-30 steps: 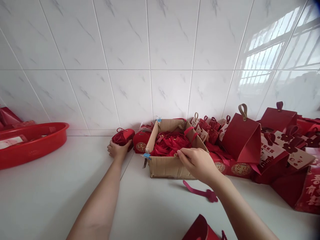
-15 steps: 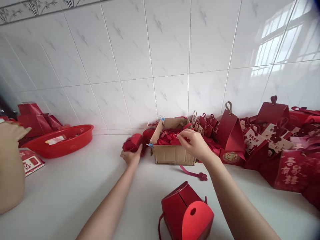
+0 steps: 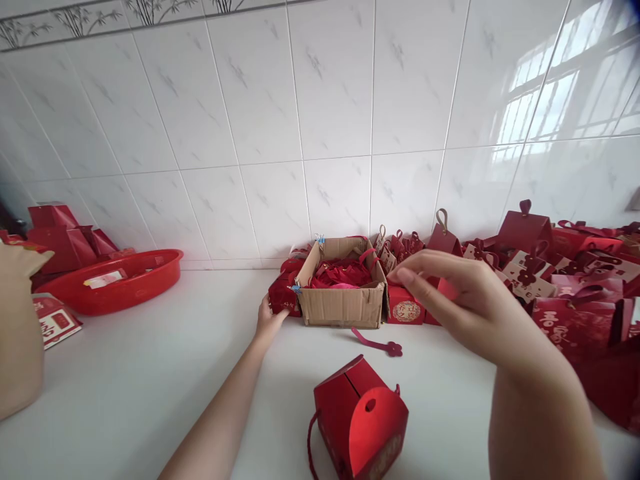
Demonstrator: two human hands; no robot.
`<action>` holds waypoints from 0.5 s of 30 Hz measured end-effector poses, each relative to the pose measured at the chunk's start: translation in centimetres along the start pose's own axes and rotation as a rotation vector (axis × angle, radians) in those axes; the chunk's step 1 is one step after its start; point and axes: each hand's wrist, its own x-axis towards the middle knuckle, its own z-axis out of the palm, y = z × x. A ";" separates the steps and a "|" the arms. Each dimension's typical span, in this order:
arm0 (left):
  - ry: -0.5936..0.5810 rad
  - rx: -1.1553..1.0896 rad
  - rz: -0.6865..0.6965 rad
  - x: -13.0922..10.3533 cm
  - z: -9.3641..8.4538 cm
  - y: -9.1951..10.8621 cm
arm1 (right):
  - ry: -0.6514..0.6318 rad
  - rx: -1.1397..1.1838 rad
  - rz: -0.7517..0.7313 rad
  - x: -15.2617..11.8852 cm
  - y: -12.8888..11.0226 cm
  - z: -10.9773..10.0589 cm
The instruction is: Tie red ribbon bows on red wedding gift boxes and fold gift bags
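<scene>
My left hand (image 3: 270,319) grips a dark red box (image 3: 283,293) that stands against the left side of an open cardboard box (image 3: 344,308). Red ribbons (image 3: 341,272) lie inside the cardboard box. My right hand (image 3: 453,303) is raised right of the cardboard box, its thumb and fingertips drawn together; whether anything is between them is too small to tell. Behind its fingertips stands a red box with a gold round emblem (image 3: 407,311). A dark red flower-ended strap (image 3: 377,344) lies on the white table, and nearer me sits a red box with a holed flap (image 3: 363,420).
At the left are a red plastic basket (image 3: 150,280), a printed card box (image 3: 57,321) and a beige object (image 3: 20,333). Many red gift boxes (image 3: 575,320) crowd the right side. A tiled wall (image 3: 270,133) closes off the back.
The left hand's red box has come to rest against the cardboard box. My right hand has moved from above the ribbons to the right and nearer. The view has shifted slightly.
</scene>
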 end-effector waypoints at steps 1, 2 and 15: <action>-0.012 0.007 -0.014 0.0 0.0 -0.1 | -0.119 -0.007 0.016 -0.4 -0.4 -0.2; -0.018 0.018 -0.028 0.0 0.0 -0.2 | -0.250 -0.017 0.031 -0.9 -0.6 -0.3; 0.004 -0.003 -0.169 0.7 -0.6 -1.2 | -0.691 -0.125 0.217 -0.7 0.0 0.8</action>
